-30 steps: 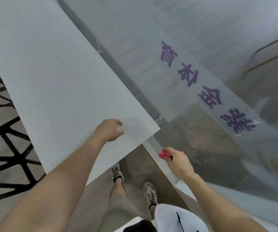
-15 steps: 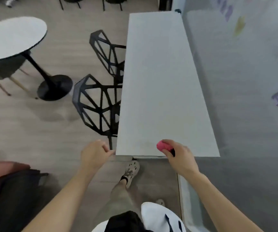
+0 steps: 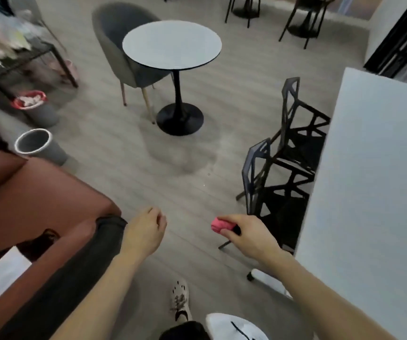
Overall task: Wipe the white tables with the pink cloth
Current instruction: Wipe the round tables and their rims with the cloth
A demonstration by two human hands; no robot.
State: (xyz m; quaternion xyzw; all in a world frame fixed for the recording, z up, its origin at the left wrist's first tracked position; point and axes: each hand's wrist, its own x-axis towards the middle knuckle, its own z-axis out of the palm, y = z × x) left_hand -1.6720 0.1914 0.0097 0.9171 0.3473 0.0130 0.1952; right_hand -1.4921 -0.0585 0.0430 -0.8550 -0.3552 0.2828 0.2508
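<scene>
Carrying the pink cloth [image 3: 222, 225] between tables, clear of both.
It sits bunched at 5 o'clock, gripped by the right hand [image 3: 249, 238]; the left hand [image 3: 146, 231] hangs loosely curled and empty. No wiping is underway: the long white table [image 3: 374, 180] lies at 3 o'clock, and the round white table [image 3: 171, 44] at 12 probably remains.

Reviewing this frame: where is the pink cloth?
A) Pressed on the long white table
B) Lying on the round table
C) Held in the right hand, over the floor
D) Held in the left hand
C: the right hand grips the cloth above the floor, off both the long table and the round table; the left hand holds nothing.
</scene>
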